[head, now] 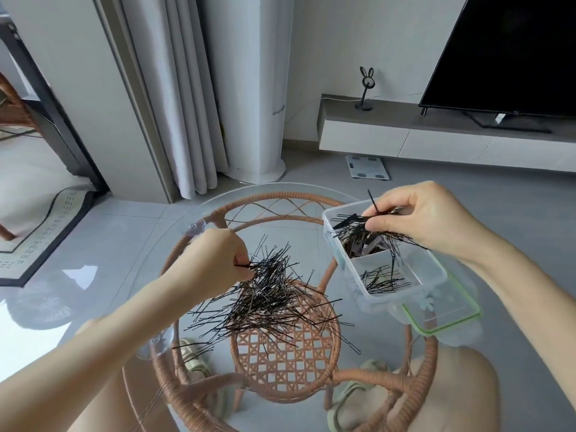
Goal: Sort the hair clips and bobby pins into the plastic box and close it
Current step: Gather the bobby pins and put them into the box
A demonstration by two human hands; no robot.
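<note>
A large heap of black bobby pins (268, 304) lies on the round glass tabletop (131, 251). My left hand (218, 263) pinches a bunch of pins at the top left of the heap. To the right stands a clear plastic box (436, 269) with two compartments. Its far compartment holds hair clips (364, 247) and pins, its near one a few bobby pins (383, 282). Above the far compartment my right hand (417, 219) grips a bundle of bobby pins. The green-rimmed lid (448, 313) lies beside the box's near end, partly under it.
The glass top rests on a rattan frame (280, 353) with a woven lower shelf. My knees and slippered feet show beneath the glass. Behind are curtains, a tall white column (252, 88), a bathroom scale on the floor and a TV on a low cabinet (436, 132).
</note>
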